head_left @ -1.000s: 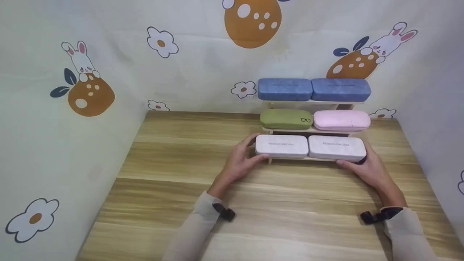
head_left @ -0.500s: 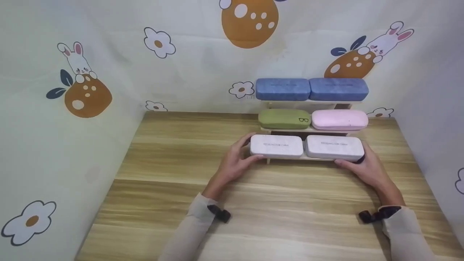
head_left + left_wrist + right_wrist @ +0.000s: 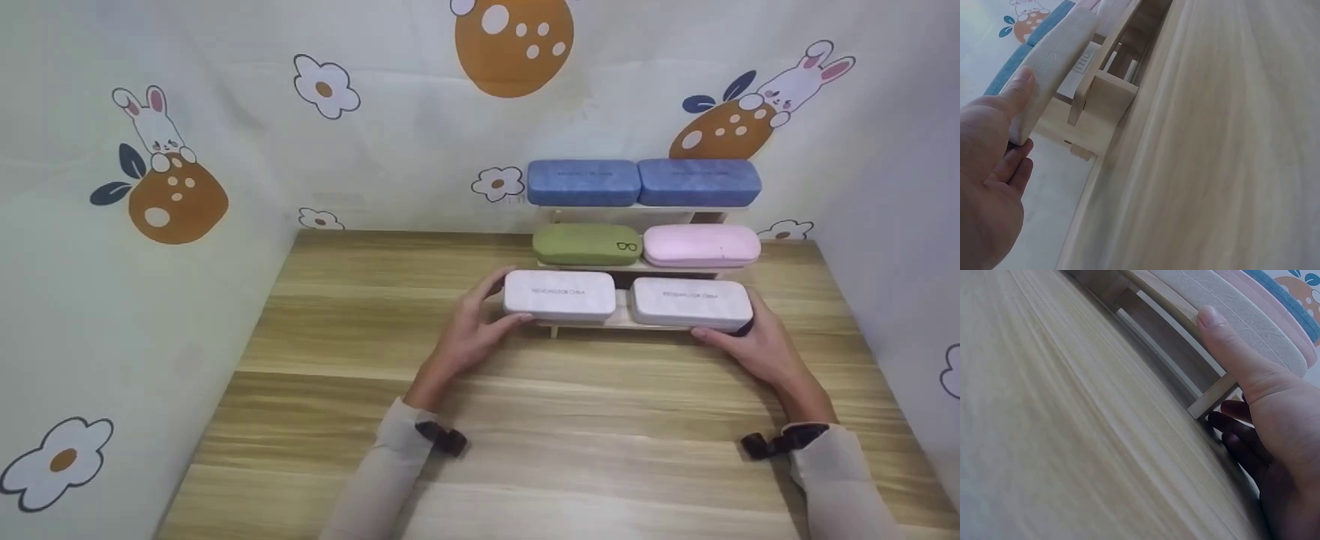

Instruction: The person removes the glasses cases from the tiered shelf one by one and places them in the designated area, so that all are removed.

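Note:
My left hand (image 3: pixel 474 326) grips the left end of a white glasses case (image 3: pixel 559 294), thumb on its front side. In the left wrist view this case (image 3: pixel 1053 73) is raised off the rack's lowest tier and overhangs its left end. A second white glasses case (image 3: pixel 690 301) sits on the lowest tier, with a gap between the two. Around its right end my right hand (image 3: pixel 772 352) holds it, thumb at the front edge; in the right wrist view the other fingers (image 3: pixel 1247 444) curl beside the rack's leg, partly in shadow.
The wooden rack (image 3: pixel 624 318) has three tiers. A green glasses case (image 3: pixel 586 245) and a pink one (image 3: pixel 701 246) lie on the middle tier; two blue cases (image 3: pixel 585 183) lie on the top. A printed cloth (image 3: pixel 405 150) walls in the wood-grain table (image 3: pixel 600 435).
My left hand has moved left and slightly up with its white case, opening a gap from the other white case. My right hand and its case have stayed nearly still.

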Available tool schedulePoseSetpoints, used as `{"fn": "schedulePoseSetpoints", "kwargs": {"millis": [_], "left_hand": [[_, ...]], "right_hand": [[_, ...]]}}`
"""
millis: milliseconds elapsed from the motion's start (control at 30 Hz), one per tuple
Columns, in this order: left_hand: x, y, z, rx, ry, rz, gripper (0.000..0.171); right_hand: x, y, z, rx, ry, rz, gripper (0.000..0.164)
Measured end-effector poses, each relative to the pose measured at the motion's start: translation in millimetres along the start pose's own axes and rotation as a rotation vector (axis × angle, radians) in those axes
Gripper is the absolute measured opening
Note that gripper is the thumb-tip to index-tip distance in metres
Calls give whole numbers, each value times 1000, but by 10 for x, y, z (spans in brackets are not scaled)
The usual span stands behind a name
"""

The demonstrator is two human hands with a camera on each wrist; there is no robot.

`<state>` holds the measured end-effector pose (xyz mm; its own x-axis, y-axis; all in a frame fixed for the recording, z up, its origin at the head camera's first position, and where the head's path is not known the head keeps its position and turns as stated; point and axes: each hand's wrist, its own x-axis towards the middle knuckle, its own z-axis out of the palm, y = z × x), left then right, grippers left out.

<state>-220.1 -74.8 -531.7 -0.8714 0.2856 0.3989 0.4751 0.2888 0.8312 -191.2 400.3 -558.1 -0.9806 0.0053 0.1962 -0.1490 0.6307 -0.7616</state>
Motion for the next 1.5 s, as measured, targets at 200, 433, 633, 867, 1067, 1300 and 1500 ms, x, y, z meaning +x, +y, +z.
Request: {"fn": "schedulePoseSetpoints", "kwargs": {"millis": [200,433,633,867,1067,1300,1500], "left_hand": [[12,6,-80,-3,15,-12,78],[4,14,-199,-54,23,6,76],[10,7,-327,-80,20,22,76],[9,-2,-534,-76,43,4,78],[-6,-23,-713,-86,67,-3,76],[-34,-69,-845,-125,75,-5,76],[-43,-110,-965,-128,90,-29,77]], "right_hand": [[8,-8,-1,2,-11,27,92],[0,15,-12,-17,-20,21,91],[-5,16,-18,-10,-6,16,89],[-13,9,-19,-20,-8,6,88],[1,7,-16,-27,-19,15,90],[3,6,-27,-29,-19,17,89],[1,6,-23,-23,-18,20,90]]}}
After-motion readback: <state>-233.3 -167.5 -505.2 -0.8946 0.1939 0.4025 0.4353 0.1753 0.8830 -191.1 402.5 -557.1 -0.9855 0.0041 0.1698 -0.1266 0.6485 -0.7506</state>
